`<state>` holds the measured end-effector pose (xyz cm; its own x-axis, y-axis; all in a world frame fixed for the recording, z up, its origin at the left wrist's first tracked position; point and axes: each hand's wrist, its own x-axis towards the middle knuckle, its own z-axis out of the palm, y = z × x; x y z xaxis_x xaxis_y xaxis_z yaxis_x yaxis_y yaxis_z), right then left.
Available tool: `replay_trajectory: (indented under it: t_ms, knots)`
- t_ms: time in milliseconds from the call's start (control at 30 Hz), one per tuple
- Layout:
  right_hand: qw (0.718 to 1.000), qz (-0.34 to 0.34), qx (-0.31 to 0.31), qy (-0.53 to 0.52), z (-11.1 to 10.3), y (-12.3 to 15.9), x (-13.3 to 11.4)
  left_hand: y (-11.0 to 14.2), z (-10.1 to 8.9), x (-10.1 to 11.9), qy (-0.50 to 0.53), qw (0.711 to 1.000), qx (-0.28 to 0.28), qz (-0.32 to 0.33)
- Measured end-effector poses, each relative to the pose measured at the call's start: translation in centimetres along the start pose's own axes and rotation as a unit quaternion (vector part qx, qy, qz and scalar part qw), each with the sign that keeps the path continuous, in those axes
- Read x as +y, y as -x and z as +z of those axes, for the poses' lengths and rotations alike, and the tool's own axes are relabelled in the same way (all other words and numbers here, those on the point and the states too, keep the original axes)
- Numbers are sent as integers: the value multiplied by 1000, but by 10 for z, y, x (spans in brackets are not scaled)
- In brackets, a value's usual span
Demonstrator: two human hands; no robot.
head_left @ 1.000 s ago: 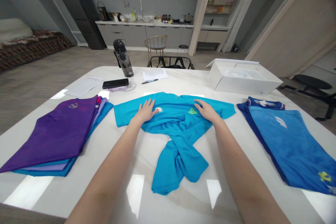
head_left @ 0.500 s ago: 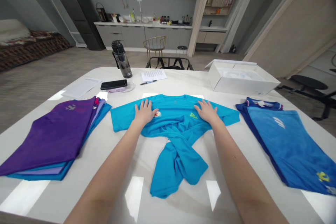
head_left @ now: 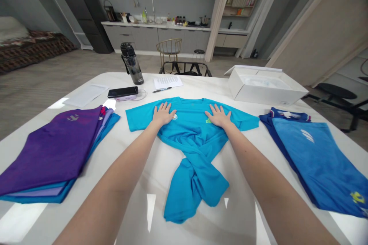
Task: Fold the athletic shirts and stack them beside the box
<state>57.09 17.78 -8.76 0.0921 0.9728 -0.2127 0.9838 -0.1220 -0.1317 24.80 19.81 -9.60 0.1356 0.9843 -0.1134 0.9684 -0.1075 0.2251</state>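
Note:
A turquoise t-shirt [head_left: 189, 138] lies chest-up in the middle of the white table [head_left: 138, 168], its lower half bunched and twisted toward me. My left hand [head_left: 162, 113] lies flat with fingers spread on the shirt's left chest, beside a small round badge. My right hand [head_left: 217, 115] lies flat and spread on the right chest, partly covering a green logo. Neither hand grips the cloth.
A stack of folded shirts, purple on top [head_left: 51, 149], lies at the left. Blue shirts [head_left: 316, 157] lie at the right. Behind are a phone [head_left: 122, 92], a dark bottle [head_left: 131, 63], paper with a pen [head_left: 168, 82], and an open white box [head_left: 266, 87].
Both hands slid away from me up the shirt's chest and drew closer to the collar; the shirt's top shifted slightly farther across the table.

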Motion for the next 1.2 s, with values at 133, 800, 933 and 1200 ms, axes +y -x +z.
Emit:
replay_trajectory:
  t_ms: [133,800,933,1200]
  knots:
    - [999,-5,30,11,-1,-17,-1,-18,4,0,3,1000,29,2]
    - [973,-95,210,18,-12,-41,-12,-40,-9,12,5,979,152,139]
    - [966,-119,228,-14,-17,-10,-29,-9,-11,41,30,967,136,214]
    - [978,-109,170,-52,10,61,-45,66,26,84,54,988,58,131]
